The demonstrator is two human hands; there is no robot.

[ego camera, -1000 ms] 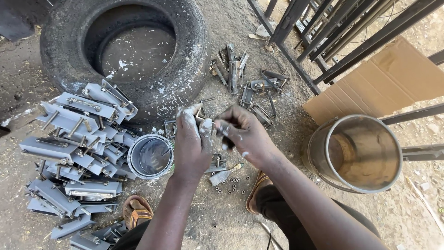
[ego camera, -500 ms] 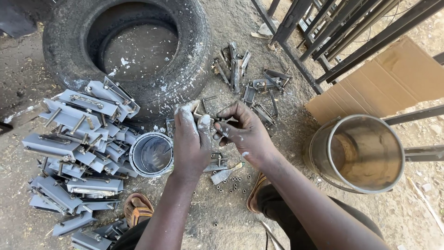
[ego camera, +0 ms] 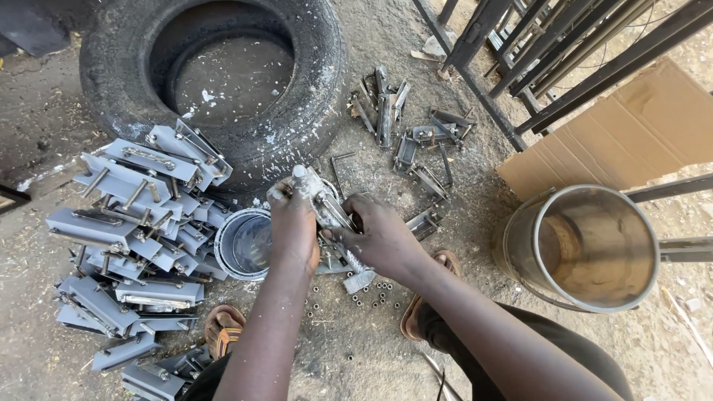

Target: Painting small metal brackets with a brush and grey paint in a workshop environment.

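Bracket, grey painted metal, held above the dirt floor between both hands in front of the tyre: left hand closed round its upper end, right hand pinching the lower part. Looks stiff, fairly heavy, sharp-edged, perhaps wet with paint; best gripped by the flat sides. Paint tin just left; stacked painted brackets beyond; steel drum well right.

Bright, even daylight falls from above, shadows are soft and short, the picture is sharp throughout, with wide-angle bending at the edges and mild glare inside the round steel drum
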